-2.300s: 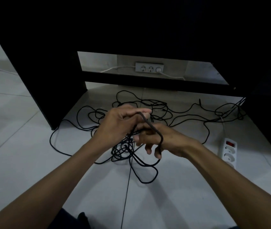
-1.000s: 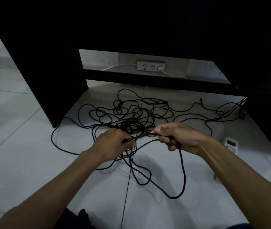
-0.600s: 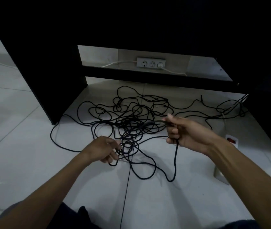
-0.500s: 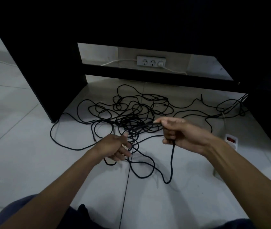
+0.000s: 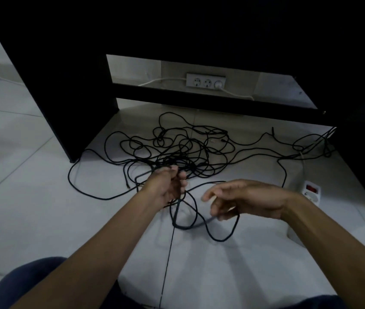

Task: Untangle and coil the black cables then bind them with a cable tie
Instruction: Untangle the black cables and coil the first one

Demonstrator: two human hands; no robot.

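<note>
This looks like a room in a home or small office, seen from floor level. The floor (image 5: 43, 197) is laid with large pale glossy tiles with thin grout lines. A black desk or cabinet (image 5: 65, 85) stands on it, with an open gap underneath. Through that gap a plain wall shows a white outlet strip (image 5: 205, 80) with 3 sockets and a white cord plugged in. A white power strip (image 5: 310, 192) with a red switch lies on the tiles.
</note>
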